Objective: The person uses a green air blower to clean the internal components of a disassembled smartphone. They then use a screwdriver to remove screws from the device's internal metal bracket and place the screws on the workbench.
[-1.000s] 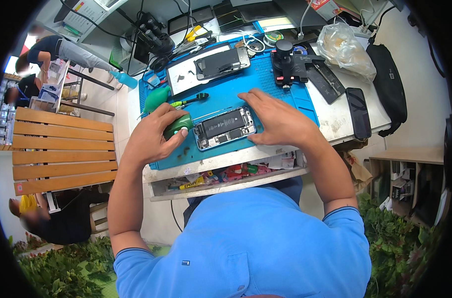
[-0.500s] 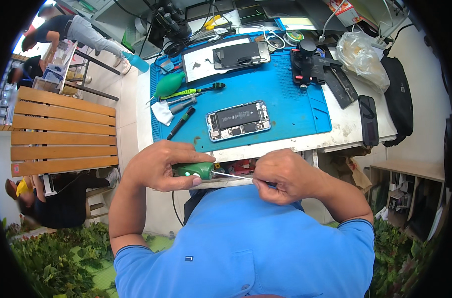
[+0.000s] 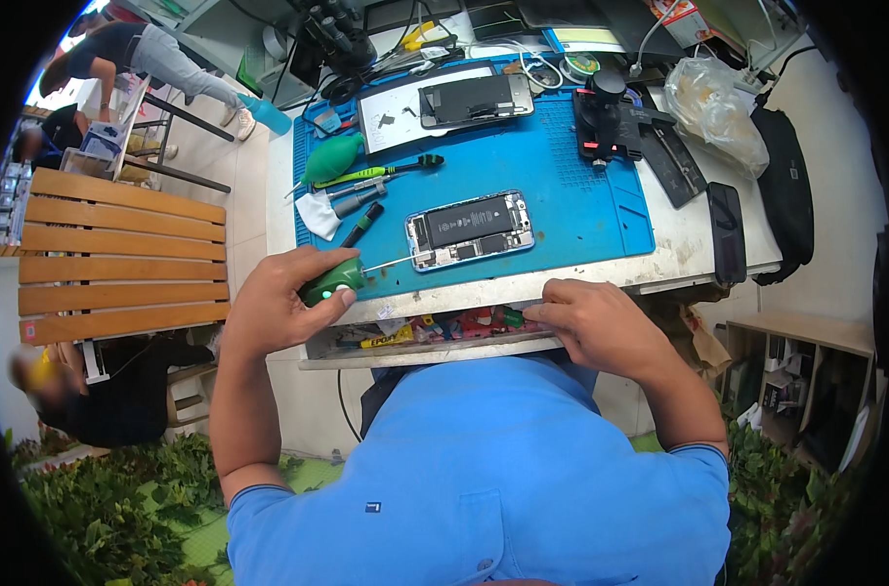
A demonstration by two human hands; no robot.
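Note:
My left hand (image 3: 293, 298) is closed round a green screwdriver (image 3: 322, 285), whose thin shaft points right toward an opened smartphone (image 3: 469, 227) with its battery and boards showing, on the blue mat (image 3: 581, 225); I cannot tell if the tip touches it. My right hand (image 3: 591, 327) is at the front drawer (image 3: 425, 354), fingers apart and loosely bent, with nothing visible in them. A dark pen-like tool (image 3: 364, 220), a grey tool (image 3: 361, 197), white cloth (image 3: 317, 213) and green air blower (image 3: 332, 158) lie at the mat's left.
A second phone assembly (image 3: 474, 103), black holder (image 3: 601, 122), plastic bag (image 3: 708, 112), dark phone (image 3: 726, 234) and black case (image 3: 784, 190) sit behind and to the right. A slatted wooden bench (image 3: 122, 254) is at left, with people (image 3: 151, 54) working beyond.
Both hands drew back to the drawer with the screwdriver, then parted. My left hand has since moved up, the shaft toward the phone; my right moved right and let go of the shaft.

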